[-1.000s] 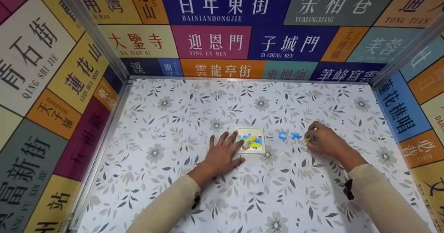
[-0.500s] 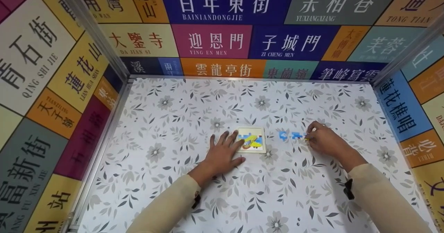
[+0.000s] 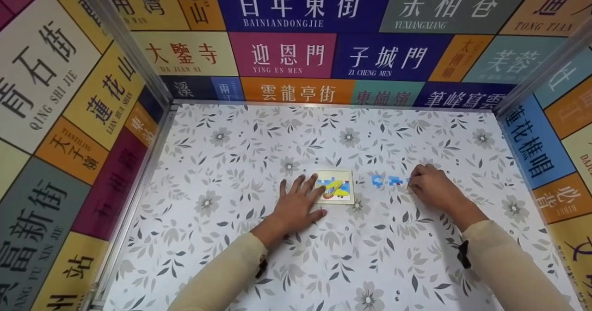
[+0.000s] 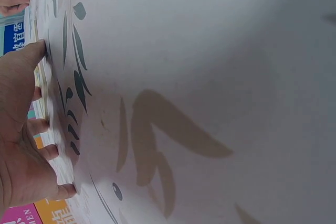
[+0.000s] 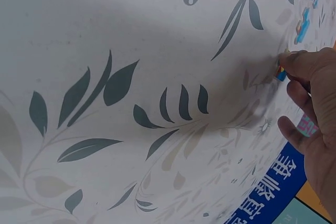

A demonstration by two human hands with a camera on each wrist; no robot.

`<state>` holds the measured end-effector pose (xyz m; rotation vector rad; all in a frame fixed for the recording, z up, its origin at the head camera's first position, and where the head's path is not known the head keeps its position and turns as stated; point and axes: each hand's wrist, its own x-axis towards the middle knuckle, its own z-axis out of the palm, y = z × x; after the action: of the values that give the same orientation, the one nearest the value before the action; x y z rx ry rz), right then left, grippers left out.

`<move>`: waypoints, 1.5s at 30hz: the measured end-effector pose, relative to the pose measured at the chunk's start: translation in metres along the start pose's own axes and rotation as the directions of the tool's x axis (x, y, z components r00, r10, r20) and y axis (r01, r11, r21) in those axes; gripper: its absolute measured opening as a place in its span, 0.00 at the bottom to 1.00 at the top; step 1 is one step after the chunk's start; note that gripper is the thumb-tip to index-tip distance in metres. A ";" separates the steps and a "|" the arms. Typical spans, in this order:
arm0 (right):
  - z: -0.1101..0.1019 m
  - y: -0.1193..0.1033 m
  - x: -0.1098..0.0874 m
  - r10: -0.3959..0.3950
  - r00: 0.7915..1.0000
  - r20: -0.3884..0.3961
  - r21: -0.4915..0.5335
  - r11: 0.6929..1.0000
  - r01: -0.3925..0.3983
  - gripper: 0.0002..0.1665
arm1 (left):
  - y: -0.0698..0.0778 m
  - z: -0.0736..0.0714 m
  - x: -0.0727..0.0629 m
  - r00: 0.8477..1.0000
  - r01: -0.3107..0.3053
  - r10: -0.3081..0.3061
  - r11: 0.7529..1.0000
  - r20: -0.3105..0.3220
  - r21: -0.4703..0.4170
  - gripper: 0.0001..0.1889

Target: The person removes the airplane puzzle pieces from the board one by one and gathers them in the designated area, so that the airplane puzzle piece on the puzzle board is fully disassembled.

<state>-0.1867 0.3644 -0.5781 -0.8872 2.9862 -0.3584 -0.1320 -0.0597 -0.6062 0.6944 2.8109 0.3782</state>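
A small square puzzle board (image 3: 342, 201) with a pale frame and a yellow airplane picture lies mid-table in the head view. My left hand (image 3: 296, 207) is spread flat on the board's left side, and its fingers cover part of that edge. To the right, my right hand (image 3: 432, 187) pinches a blue and yellow puzzle piece (image 5: 281, 72) between thumb and finger; most of it is hidden in the head view. Two blue puzzle pieces, a left one (image 3: 377, 180) and a right one (image 3: 394, 181), lie in a row between board and right hand.
A white cloth (image 3: 259, 139) with grey leaves and flowers covers the table. Coloured panels (image 3: 282, 56) with printed characters wall the back and both sides, and a metal rail (image 3: 138, 177) runs down the left edge.
My right hand's fingers have turned slightly over the puzzle piece, so its yellow part no longer shows in the head view. The left hand and the board have stayed in place.
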 end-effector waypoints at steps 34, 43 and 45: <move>0.015 -0.089 0.066 -0.146 0.989 0.000 0.096 0.985 0.145 0.13 | 0.006 0.001 0.001 0.999 -0.025 0.025 0.999 0.028 -0.024 0.30; 0.022 -0.119 0.084 -0.168 0.985 0.050 0.143 0.977 0.159 0.15 | 0.006 0.003 0.000 0.999 -0.028 0.028 1.000 0.016 0.005 0.30; 0.024 -0.124 0.086 -0.165 0.984 0.065 0.134 0.979 0.155 0.15 | 0.007 0.003 0.000 0.999 -0.028 0.028 1.000 0.015 -0.001 0.30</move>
<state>-0.1907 0.2117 -0.5688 -1.1034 2.7935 -0.5017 -0.1287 -0.0535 -0.6067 0.7341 2.7894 0.3768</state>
